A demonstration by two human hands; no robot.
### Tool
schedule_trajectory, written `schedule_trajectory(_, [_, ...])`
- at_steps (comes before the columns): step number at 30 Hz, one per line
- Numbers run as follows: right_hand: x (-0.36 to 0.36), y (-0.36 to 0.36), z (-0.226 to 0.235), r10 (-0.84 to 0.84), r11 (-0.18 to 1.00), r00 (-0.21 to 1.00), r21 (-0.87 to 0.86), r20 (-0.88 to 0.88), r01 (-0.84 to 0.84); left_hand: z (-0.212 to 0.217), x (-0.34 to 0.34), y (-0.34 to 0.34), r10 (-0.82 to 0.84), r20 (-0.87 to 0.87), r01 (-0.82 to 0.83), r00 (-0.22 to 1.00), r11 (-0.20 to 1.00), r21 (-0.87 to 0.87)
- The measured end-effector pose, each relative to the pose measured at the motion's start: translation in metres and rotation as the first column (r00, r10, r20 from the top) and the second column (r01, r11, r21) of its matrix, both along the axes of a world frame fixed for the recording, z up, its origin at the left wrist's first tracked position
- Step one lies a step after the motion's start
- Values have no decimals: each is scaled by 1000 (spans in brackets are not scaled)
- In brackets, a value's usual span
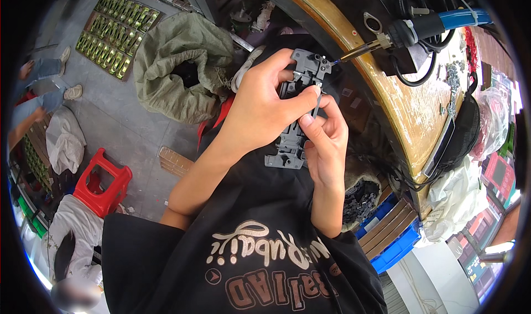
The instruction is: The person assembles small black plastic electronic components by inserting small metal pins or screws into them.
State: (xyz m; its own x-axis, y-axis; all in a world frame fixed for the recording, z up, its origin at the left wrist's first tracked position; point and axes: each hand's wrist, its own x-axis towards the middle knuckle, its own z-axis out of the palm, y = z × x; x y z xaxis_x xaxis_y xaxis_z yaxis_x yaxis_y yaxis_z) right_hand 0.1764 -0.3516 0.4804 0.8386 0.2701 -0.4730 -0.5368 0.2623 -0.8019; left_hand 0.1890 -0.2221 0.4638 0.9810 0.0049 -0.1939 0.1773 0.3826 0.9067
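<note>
A long grey moulded plastic frame (289, 148) with ribs, slots and screw posts is held up in front of my chest. My left hand (264, 106) grips it from the left, thumb across its middle and fingers behind it. On the other side my right hand (327, 140) is closed at its right edge, thumb and forefinger pinching there; a slim dark strip shows beside those fingertips. The frame's far end is at the slim tip of a fixed driver-like tool (365, 50) with a brass-coloured nozzle. Whether tip and frame touch, I cannot tell.
A worn wooden bench (395, 112) curves along the right, with black cables and a black mesh pouch (464, 131). Below it stand a sack of dark parts (360, 198) and a blue crate (401, 242). Leftward are a green sack (182, 65), a red stool (102, 182) and another person's legs (47, 73).
</note>
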Motion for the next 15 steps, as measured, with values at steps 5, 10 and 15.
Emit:
schedule_trajectory(5, [2,1,4,3,1000,1000,-1,10,-3,7,3,0,13,-19,-13,1000,1000,-15])
schedule_trajectory(10, [3,2,5,-19,1000,1000,6,11,19,8,4,0,-1,-29,0,1000,1000,-21])
schedule_trajectory(15, [3,-1,5,-14,1000,999,12,37,14,12,5,0,-9,-29,9,1000,1000,-8])
